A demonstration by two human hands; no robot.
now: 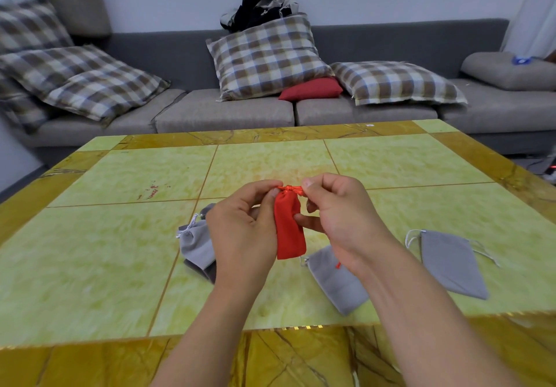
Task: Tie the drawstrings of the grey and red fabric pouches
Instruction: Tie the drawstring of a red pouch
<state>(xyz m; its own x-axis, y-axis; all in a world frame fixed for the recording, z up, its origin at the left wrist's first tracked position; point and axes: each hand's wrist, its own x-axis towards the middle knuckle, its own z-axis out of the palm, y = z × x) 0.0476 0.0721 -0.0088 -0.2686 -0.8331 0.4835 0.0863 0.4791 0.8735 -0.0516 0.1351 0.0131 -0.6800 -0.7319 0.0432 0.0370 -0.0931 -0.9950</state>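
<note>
Red pouch (289,224): held upright above the table (120,236) between both hands, its mouth gathered shut at the top, where the red drawstring (289,188) forms a small knot. Left hand (243,230): fingers curled, thumb and forefinger pinching the drawstring at the left of the knot. Right hand (337,215): likewise curled, fingertips pinching the drawstring at the right of the knot, a lower finger touching the pouch's side. Grey pouches — three groups lying flat on the tabletop: a small pile (197,245) at left, partly hidden behind the left hand, white cord showing at its top; one (337,281) under the right wrist, a short red thread lying on it; one (451,263) further right, well apart from the others, mouth open, white cords trailing from both sides. Table: green and yellow marbled tiles. Behind it — a grey sofa (225,113) carrying plaid cushions (264,55), a red cushion (311,89) and dark clothing (261,7) on its backrest.
</note>
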